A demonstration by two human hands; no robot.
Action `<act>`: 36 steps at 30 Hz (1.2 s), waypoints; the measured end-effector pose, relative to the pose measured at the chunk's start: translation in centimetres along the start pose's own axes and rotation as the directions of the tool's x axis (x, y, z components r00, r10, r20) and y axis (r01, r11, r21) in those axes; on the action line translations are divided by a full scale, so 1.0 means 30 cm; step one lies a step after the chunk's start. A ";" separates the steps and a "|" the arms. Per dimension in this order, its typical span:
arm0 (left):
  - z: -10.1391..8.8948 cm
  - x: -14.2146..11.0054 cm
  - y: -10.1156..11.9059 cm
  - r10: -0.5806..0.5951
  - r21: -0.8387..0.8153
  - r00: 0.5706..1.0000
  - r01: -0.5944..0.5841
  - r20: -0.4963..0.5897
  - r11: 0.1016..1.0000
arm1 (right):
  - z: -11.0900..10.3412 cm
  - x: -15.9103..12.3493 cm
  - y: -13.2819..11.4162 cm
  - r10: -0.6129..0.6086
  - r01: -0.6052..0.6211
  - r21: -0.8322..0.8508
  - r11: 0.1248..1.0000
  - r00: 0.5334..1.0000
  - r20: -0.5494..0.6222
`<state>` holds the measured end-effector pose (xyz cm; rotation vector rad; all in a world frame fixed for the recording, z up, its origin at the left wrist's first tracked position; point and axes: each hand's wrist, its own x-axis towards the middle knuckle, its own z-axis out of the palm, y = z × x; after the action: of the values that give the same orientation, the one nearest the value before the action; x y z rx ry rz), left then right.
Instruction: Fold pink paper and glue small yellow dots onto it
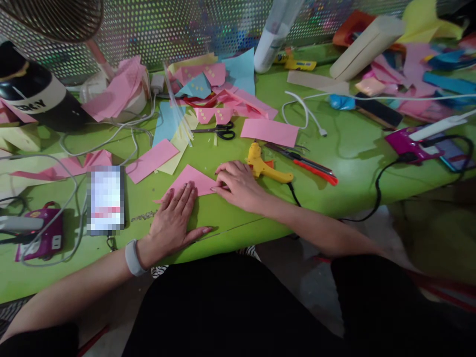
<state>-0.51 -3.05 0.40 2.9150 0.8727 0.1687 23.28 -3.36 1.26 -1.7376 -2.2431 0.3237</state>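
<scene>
A folded piece of pink paper with a pointed top lies on the green table in front of me. My left hand rests flat on its left side, fingers stretched out and thumb apart. At the paper's right corner, my right hand has its fingers curled and pinched on the edge. A yellow glue gun lies just beyond the right hand. Near it are a red-handled cutting tool and a flat pink strip. Black scissors sit farther back.
A phone lies left of my hands, near a purple power strip. A dark bottle stands back left. Folded pink pieces are at the back, a paper roll at right. Cables cross the table.
</scene>
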 end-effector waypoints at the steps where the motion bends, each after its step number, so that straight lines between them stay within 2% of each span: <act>1: 0.000 0.000 0.000 0.002 0.002 1.000 -0.002 -0.004 1.000 | -0.004 -0.003 -0.001 0.007 -0.007 -0.014 1.000 1.000 0.005; 6: -0.001 -0.002 -0.001 0.005 -0.004 1.000 -0.005 -0.018 1.000 | -0.018 -0.015 0.011 0.036 -0.036 -0.051 0.998 0.999 -0.001; 9: -0.002 -0.001 0.001 -0.001 -0.016 1.000 0.001 -0.004 1.000 | -0.012 -0.021 0.005 0.004 -0.006 -0.039 0.999 0.999 -0.053; 12: 0.002 -0.001 0.001 -0.007 -0.011 1.000 0.007 0.002 1.000 | 0.010 -0.033 -0.036 -0.149 0.146 -0.041 0.988 0.987 -0.068; 14: 0.007 -0.002 0.000 -0.002 -0.008 1.000 0.002 0.003 1.000 | 0.032 -0.045 -0.073 -0.287 0.287 -0.037 0.957 0.958 0.000; 16: 0.012 -0.003 -0.002 0.004 -0.013 1.000 -0.004 -0.006 1.000 | 0.053 -0.058 -0.100 -0.357 0.360 -0.016 0.933 0.931 0.078; 20: 0.018 -0.006 -0.003 0.005 -0.032 1.000 -0.006 -0.026 0.999 | 0.085 -0.078 -0.104 -0.350 0.354 -0.006 0.935 0.927 0.135; 27: 0.011 -0.007 0.007 -0.021 -0.040 1.000 0.021 -0.003 0.999 | 0.108 -0.089 -0.083 -0.356 0.359 -0.011 0.933 0.928 0.108; 36: 0.019 -0.013 0.009 -0.019 -0.044 0.999 0.018 -0.028 0.999 | 0.121 -0.092 -0.081 -0.350 0.352 -0.003 0.936 0.932 0.089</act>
<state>-0.61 -3.51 -0.16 2.8698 0.8881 0.2252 20.41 -6.65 -1.52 -1.3134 -2.5681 0.3037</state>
